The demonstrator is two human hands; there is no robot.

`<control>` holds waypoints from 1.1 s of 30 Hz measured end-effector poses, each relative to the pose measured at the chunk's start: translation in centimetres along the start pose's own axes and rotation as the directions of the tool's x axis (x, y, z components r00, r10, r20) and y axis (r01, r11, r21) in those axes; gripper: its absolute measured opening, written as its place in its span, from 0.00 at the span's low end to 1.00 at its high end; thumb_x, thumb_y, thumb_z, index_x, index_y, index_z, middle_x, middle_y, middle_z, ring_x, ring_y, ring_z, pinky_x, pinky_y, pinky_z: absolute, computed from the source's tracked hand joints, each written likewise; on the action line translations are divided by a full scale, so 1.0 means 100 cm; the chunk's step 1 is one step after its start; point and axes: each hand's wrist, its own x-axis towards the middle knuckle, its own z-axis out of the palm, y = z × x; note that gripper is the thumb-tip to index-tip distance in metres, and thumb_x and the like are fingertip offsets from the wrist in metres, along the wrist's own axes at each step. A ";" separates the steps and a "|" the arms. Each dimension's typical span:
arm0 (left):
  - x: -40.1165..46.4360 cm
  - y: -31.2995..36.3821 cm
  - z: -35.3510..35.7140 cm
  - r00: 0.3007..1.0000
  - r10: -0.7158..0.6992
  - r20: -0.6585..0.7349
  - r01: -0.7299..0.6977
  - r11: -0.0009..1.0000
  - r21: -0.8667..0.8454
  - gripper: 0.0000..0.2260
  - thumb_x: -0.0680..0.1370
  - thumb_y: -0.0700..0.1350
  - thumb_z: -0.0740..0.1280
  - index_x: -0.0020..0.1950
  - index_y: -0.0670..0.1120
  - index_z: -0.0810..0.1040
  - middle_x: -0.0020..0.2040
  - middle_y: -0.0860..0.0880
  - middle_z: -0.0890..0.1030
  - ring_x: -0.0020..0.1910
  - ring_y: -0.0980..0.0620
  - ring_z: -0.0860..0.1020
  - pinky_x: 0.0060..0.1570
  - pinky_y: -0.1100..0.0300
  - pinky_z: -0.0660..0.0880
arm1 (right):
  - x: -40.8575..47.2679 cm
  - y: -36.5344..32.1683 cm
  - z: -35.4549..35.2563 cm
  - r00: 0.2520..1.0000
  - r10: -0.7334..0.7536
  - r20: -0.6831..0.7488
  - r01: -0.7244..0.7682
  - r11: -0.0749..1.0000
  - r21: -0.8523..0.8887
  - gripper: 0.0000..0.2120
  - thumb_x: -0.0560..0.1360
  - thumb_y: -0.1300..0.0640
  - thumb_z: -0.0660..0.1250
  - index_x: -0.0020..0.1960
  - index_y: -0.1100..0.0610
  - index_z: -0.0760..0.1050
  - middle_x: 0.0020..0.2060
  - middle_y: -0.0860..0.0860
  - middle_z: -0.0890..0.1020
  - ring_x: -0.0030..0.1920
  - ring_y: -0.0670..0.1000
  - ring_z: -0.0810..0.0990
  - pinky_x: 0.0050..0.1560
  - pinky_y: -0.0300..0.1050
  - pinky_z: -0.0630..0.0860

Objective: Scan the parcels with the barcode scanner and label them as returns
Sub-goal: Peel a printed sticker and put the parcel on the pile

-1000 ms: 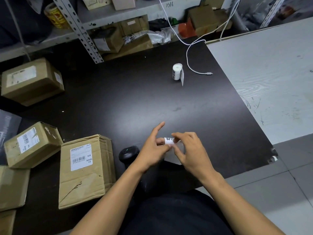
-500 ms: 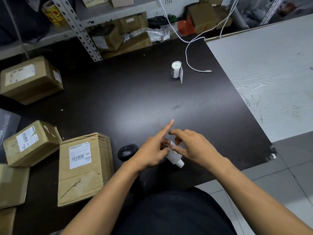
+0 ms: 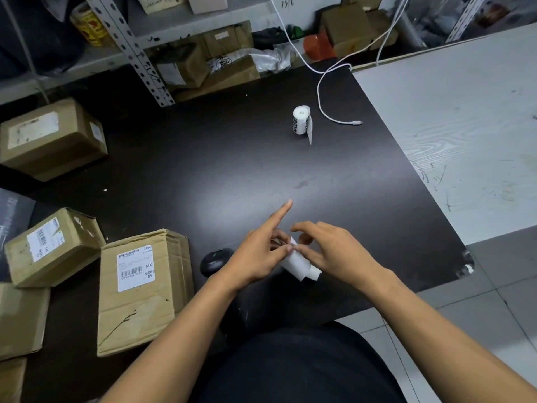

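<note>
Over the near edge of the dark table [image 3: 232,170], both hands work on a white label strip [image 3: 299,264]. My left hand [image 3: 258,254] pinches its upper end with thumb and middle finger, the index finger sticking straight out. My right hand [image 3: 334,251] pinches the strip from the right, fingers curled. The black barcode scanner [image 3: 215,260] lies just left of my left hand. A brown parcel [image 3: 142,289] with a barcode label sits at the near left. A roll of labels [image 3: 300,122] stands at the far middle of the table.
More brown parcels lie at the left: one [image 3: 52,245] beside the labelled one, another [image 3: 49,138] farther back. A white cable [image 3: 328,112] ends right of the roll. A pale grey table [image 3: 465,126] adjoins on the right. Metal shelving [image 3: 130,50] with boxes lines the back.
The strip has turned from printed side up to a blank curl hanging toward me. Both hands shifted slightly right, and my left index finger has straightened.
</note>
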 end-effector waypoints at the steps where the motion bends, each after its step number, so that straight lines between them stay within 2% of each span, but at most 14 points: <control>1: 0.000 0.000 0.000 1.000 0.005 0.004 -0.005 1.000 0.017 0.38 0.78 0.40 0.69 0.73 0.73 0.53 0.42 0.61 0.82 0.47 0.60 0.81 0.61 0.60 0.75 | 0.000 0.002 -0.001 1.000 0.016 0.013 -0.016 1.000 0.017 0.18 0.79 0.48 0.66 0.67 0.50 0.72 0.47 0.46 0.82 0.46 0.45 0.79 0.47 0.36 0.72; 5: 0.002 0.003 -0.001 1.000 0.003 0.020 -0.004 0.999 0.042 0.38 0.79 0.42 0.69 0.75 0.70 0.52 0.44 0.59 0.83 0.49 0.59 0.81 0.60 0.61 0.75 | -0.001 0.007 -0.002 0.994 0.099 0.051 -0.105 0.987 0.126 0.16 0.79 0.50 0.67 0.66 0.46 0.72 0.46 0.40 0.81 0.41 0.37 0.75 0.45 0.29 0.68; 9: 0.002 0.005 0.000 0.999 0.017 0.036 -0.018 0.999 0.035 0.37 0.79 0.39 0.69 0.77 0.65 0.52 0.44 0.58 0.83 0.49 0.59 0.80 0.59 0.66 0.73 | -0.002 0.009 -0.005 0.981 0.188 0.040 -0.192 0.959 0.209 0.15 0.79 0.53 0.66 0.65 0.46 0.73 0.42 0.37 0.79 0.39 0.39 0.77 0.40 0.30 0.69; 12: 0.002 0.006 0.003 0.999 0.017 0.031 -0.017 1.000 0.006 0.37 0.78 0.39 0.69 0.79 0.62 0.53 0.43 0.57 0.83 0.49 0.59 0.81 0.58 0.67 0.73 | -0.002 0.007 -0.006 0.987 0.155 0.040 -0.159 0.972 0.173 0.19 0.77 0.45 0.68 0.66 0.45 0.72 0.46 0.39 0.79 0.43 0.36 0.75 0.45 0.29 0.67; 14: 0.002 0.007 0.005 1.000 0.013 0.028 -0.013 1.000 -0.007 0.38 0.78 0.39 0.69 0.78 0.63 0.52 0.42 0.58 0.83 0.48 0.60 0.81 0.59 0.65 0.74 | -0.002 0.004 -0.005 0.989 0.129 0.076 -0.138 0.983 0.118 0.24 0.75 0.43 0.69 0.69 0.46 0.70 0.47 0.39 0.76 0.46 0.38 0.72 0.47 0.29 0.65; 16: 0.003 0.007 0.006 1.000 0.017 0.024 -0.017 1.000 -0.007 0.38 0.78 0.39 0.69 0.76 0.66 0.52 0.41 0.59 0.83 0.48 0.61 0.81 0.60 0.63 0.74 | -0.001 0.004 -0.003 0.988 0.133 0.082 -0.141 0.984 0.110 0.24 0.75 0.45 0.70 0.69 0.47 0.70 0.47 0.39 0.75 0.47 0.39 0.72 0.47 0.29 0.65; 19: 0.003 0.006 0.006 0.999 0.030 0.027 -0.031 0.999 0.011 0.38 0.78 0.41 0.70 0.76 0.67 0.51 0.45 0.57 0.84 0.50 0.62 0.81 0.63 0.62 0.73 | -0.002 0.007 -0.002 0.986 0.156 0.061 -0.165 0.970 0.179 0.21 0.75 0.44 0.70 0.66 0.46 0.72 0.44 0.38 0.78 0.42 0.39 0.77 0.45 0.27 0.69; 21: 0.004 0.005 0.005 0.999 0.039 0.033 -0.041 0.999 0.032 0.38 0.78 0.42 0.70 0.76 0.67 0.52 0.45 0.58 0.84 0.51 0.62 0.81 0.64 0.61 0.73 | -0.003 0.010 -0.002 0.980 0.187 0.074 -0.199 0.949 0.245 0.19 0.75 0.46 0.70 0.64 0.45 0.73 0.43 0.37 0.80 0.37 0.41 0.78 0.42 0.29 0.71; 23: 0.005 0.005 0.006 0.998 0.056 0.038 -0.058 0.998 0.040 0.38 0.78 0.42 0.70 0.76 0.67 0.52 0.45 0.58 0.84 0.52 0.62 0.80 0.63 0.61 0.73 | -0.004 0.012 -0.003 0.970 0.227 0.084 -0.241 0.912 0.333 0.16 0.76 0.49 0.71 0.62 0.43 0.73 0.42 0.39 0.82 0.40 0.40 0.79 0.43 0.29 0.71; 25: 0.005 0.004 0.006 0.997 0.066 0.035 -0.068 0.997 0.046 0.38 0.78 0.40 0.69 0.77 0.66 0.52 0.44 0.59 0.84 0.51 0.62 0.80 0.61 0.63 0.73 | -0.005 0.015 -0.005 0.956 0.288 0.061 -0.285 0.854 0.435 0.15 0.76 0.54 0.71 0.59 0.42 0.74 0.40 0.39 0.83 0.44 0.38 0.79 0.45 0.27 0.69; 28: 0.006 0.001 0.006 0.999 0.033 0.026 -0.034 0.999 0.037 0.38 0.78 0.39 0.69 0.78 0.64 0.53 0.42 0.60 0.83 0.49 0.62 0.80 0.61 0.63 0.73 | -0.006 0.020 -0.009 0.927 0.375 -0.007 -0.314 0.785 0.534 0.15 0.76 0.60 0.70 0.58 0.44 0.75 0.39 0.39 0.83 0.42 0.39 0.79 0.46 0.29 0.70; 33: 0.010 -0.007 0.009 0.999 -0.033 -0.007 0.033 0.997 -0.074 0.37 0.78 0.38 0.70 0.77 0.62 0.55 0.41 0.56 0.83 0.48 0.59 0.81 0.60 0.63 0.74 | -0.011 0.026 -0.011 0.870 0.460 -0.179 -0.292 0.771 0.565 0.15 0.77 0.61 0.69 0.55 0.43 0.74 0.38 0.41 0.82 0.38 0.44 0.77 0.45 0.36 0.73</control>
